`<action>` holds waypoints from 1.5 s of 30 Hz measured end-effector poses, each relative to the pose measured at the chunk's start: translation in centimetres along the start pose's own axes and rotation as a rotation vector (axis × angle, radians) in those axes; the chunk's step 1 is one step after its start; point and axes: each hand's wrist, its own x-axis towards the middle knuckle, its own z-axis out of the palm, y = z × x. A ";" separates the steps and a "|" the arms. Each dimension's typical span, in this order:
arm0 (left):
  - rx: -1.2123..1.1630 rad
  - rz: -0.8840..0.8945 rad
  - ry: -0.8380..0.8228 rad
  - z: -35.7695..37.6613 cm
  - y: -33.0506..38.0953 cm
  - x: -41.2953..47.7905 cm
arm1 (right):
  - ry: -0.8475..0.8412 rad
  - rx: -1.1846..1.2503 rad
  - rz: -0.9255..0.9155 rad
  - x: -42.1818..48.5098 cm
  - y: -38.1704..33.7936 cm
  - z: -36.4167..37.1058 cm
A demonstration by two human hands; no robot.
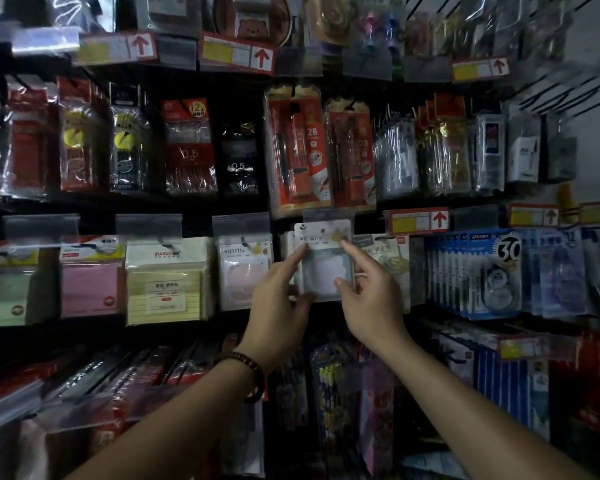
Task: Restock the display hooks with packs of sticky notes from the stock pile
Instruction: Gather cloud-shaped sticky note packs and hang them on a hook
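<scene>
- I'm holding a pack of sticky notes (326,268) up against the middle row of the display wall, right under a clear label flap (328,216), since that's where its hook should be.
- My left hand (279,296) is pinching the pack down its left side. The forefinger is stretching to the top corner and the thumb is propping the bottom edge, so the card is sitting flat and square to the wall.
- My right hand (369,299) is doing the mirror job, with the forefinger reaching to the top right corner and the thumb pressing on the lower right face. With two grips, I'm stopping the header from twisting.
- I'm reading this as the threading step, lining the hang hole up with the hook. It's dim and blurred here, so I can't tell whether the hook is through yet.
- A matching pack (245,271) is hanging just to the left, so I'm taking this as the right slot.
- Pencil sets (298,147) are dangling just above and crowding the flap, so I'm coming in from the front, not from over the top.
- The stock pile isn't showing in this view.
</scene>
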 end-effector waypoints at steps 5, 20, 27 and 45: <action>0.098 -0.036 -0.051 0.3 -0.7 0.1 | -0.028 -0.113 0.028 0.6 1.1 0.2; 0.900 -0.139 -0.212 -2.2 -1.7 -1.6 | -0.218 -0.896 0.168 2.3 0.5 4.8; 0.960 -0.161 -0.254 -1.7 -2.8 -1.8 | -0.247 -0.938 -0.010 0.7 0.6 7.0; 0.844 -0.299 -0.343 0.7 -6.7 1.8 | -0.558 -0.835 0.269 6.6 2.8 9.2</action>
